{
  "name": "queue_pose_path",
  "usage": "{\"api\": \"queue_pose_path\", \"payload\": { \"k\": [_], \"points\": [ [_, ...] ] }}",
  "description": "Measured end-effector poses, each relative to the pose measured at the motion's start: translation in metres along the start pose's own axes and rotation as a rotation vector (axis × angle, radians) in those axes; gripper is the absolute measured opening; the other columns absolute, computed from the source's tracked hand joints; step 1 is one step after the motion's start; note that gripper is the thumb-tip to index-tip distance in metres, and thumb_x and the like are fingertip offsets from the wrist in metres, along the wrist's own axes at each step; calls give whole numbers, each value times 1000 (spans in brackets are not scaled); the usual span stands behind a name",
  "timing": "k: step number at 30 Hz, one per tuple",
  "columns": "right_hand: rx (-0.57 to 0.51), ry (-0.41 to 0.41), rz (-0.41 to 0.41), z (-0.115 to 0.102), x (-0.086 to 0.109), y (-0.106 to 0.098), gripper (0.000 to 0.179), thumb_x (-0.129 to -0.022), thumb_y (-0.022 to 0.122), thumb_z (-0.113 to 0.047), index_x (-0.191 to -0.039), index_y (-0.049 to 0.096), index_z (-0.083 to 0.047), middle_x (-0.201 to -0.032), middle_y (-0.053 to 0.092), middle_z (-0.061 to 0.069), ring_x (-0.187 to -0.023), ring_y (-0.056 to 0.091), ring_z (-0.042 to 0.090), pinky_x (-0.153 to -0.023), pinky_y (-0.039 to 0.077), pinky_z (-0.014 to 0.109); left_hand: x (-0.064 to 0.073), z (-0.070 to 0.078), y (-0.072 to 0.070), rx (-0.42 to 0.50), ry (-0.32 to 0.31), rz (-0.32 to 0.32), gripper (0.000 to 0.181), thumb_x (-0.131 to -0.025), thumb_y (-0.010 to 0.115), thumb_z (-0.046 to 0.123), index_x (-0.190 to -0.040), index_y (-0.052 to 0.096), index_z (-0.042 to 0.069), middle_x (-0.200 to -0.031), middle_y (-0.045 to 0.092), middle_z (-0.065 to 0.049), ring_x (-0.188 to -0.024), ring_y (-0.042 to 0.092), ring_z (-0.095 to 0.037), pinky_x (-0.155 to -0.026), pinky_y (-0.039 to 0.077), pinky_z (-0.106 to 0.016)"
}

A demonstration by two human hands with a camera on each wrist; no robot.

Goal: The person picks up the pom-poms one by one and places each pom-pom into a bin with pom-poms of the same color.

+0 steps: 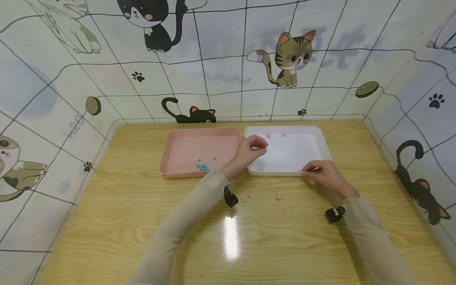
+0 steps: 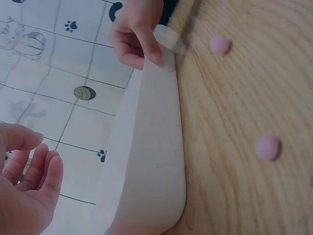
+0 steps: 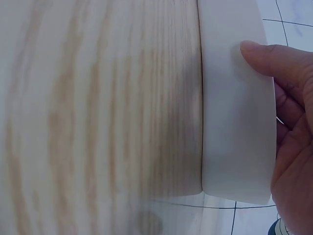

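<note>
The white tray (image 1: 290, 156) stands at the back of the table. At its near right edge my right hand (image 1: 325, 174) grips the wall, thumb outside and fingers inside in the right wrist view. My left hand (image 1: 251, 151) hovers above the tray's left part. Its fingers are loosely bent, and the left wrist view shows nothing between them and the thumb. Small pink balls (image 1: 268, 135) lie inside the tray by its far wall. On the wood in front rest two more, a larger pink ball (image 1: 279, 197) and a smaller pink ball (image 1: 249, 196).
To the left, beside the white tray, stands a pink tray (image 1: 185, 152) holding several small teal balls (image 1: 203, 167). My left forearm crosses its front right corner. A cat-patterned sheet (image 1: 224, 75) rises behind and at both sides of the wooden table (image 1: 117, 206).
</note>
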State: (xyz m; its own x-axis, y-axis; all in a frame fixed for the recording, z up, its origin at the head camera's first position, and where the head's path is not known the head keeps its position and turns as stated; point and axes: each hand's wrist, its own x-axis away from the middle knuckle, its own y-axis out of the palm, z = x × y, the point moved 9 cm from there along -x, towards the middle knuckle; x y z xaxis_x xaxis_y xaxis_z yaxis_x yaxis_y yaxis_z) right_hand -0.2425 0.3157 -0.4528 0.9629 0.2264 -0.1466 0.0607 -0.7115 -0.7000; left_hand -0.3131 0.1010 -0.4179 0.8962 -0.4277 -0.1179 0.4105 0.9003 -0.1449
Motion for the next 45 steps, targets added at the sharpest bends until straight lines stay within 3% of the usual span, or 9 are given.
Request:
{"api": "queue_pose_path", "payload": {
  "k": [6, 17, 27, 33, 37, 45],
  "points": [
    [12, -6, 0, -2, -1, -1, 9, -79, 73, 0, -78, 71, -9, -77, 67, 2, -69, 56, 2, -62, 49, 14, 16, 1, -3, 24, 25, -4, 12, -84, 63, -7, -96, 61, -6, -98, 62, -18, -90, 61, -21, -81, 52, -24],
    [26, 5, 3, 0, 1, -1, 10, -79, 73, 1, -78, 71, -9, -77, 67, 3, -69, 55, 2, -62, 49, 15, 53, -2, 9, -14, 71, -155, 14, -84, 62, -8, -98, 60, -8, -97, 62, -22, -92, 60, -29, -79, 53, -26],
    [27, 1, 4, -1, 1, -1, 9, -78, 73, 0, -78, 71, -9, -77, 67, 2, -69, 55, 2, -61, 49, 16, 80, -14, 16, -56, 36, -231, 14, -82, 61, -12, -96, 61, -8, -93, 62, -20, -87, 60, -22, -77, 53, -22],
    [28, 4, 5, 0, 1, -1, 9, -78, 73, 1, -78, 71, -8, -76, 67, 4, -69, 55, 2, -61, 49, 15, 90, -23, 18, -89, 45, -266, 17, -81, 61, -14, -96, 61, -9, -94, 63, -21, -89, 61, -28, -76, 53, -21],
    [22, 0, 4, -1, 1, -2, 9, -78, 73, 1, -78, 71, -8, -76, 67, 5, -69, 55, 1, -61, 49, 15, 94, -30, 21, -98, 16, -301, 18, -82, 61, -13, -99, 60, -11, -97, 62, -24, -93, 60, -35, -78, 53, -25],
    [20, -7, 7, -1, 1, -1, 9, -78, 73, 1, -78, 71, -8, -76, 67, 3, -69, 55, 1, -61, 49, 15, 99, -40, 24, -159, -11, -343, 22, -79, 62, -14, -100, 60, -9, -98, 62, -21, -92, 61, -30, -81, 53, -28]
  ]
}}
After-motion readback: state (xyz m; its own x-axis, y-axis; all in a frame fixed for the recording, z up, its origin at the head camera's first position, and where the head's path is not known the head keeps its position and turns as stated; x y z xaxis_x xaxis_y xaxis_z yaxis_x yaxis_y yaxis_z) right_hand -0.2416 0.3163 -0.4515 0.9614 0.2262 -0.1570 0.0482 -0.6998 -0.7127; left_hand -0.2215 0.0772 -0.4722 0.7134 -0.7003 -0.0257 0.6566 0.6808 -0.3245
